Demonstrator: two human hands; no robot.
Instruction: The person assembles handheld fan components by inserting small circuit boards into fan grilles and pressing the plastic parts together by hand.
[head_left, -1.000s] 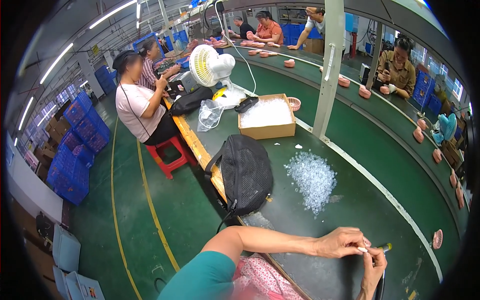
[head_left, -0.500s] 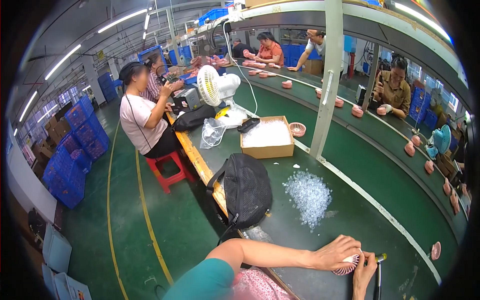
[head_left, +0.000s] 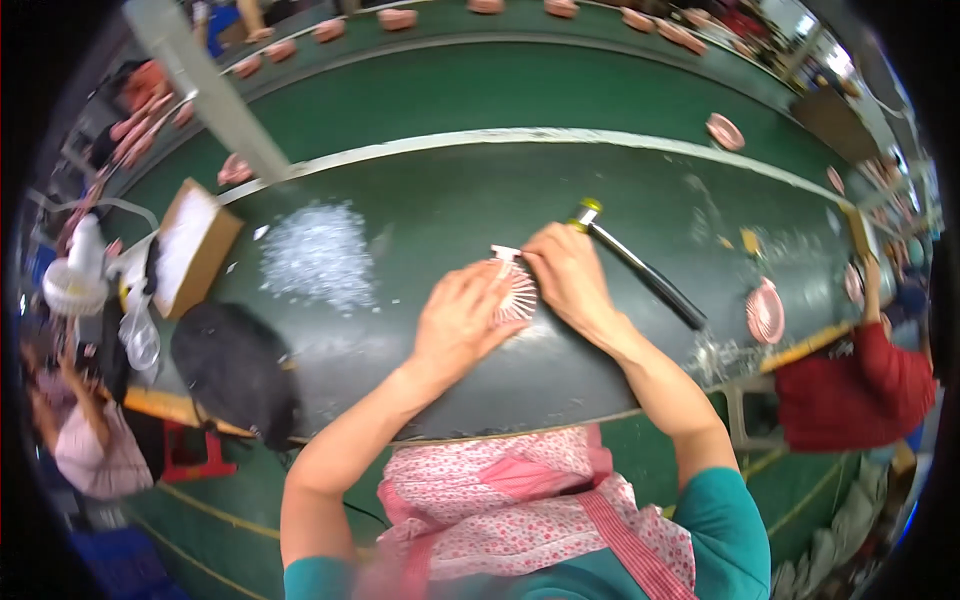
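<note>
On the dark bench in front of me lies a pink slatted plastic fan housing (head_left: 517, 297), rounded, with a pale tab at its far end. My left hand (head_left: 458, 312) is closed over its left side, covering part of the slats. Beside the tab, my right hand (head_left: 568, 278) has its fingers bent and pressed together; anything in them is hidden. A hammer (head_left: 650, 275) with a yellow-capped head and black handle rests just right of that hand. A heap of small clear plastic pieces (head_left: 318, 258) is spread left of my hands.
An open carton (head_left: 205, 245) of white pieces and a black bag (head_left: 235, 370) stand at the left. Another pink housing (head_left: 766, 311) lies at the right, near a person in a red sleeve (head_left: 850, 385). Beyond the white rail (head_left: 540, 135), pink parts line a conveyor.
My view has swung right and downward, so the bench and both forearms now sit mid-picture. Both hands stay at the pink housing; the hammer now shows in full.
</note>
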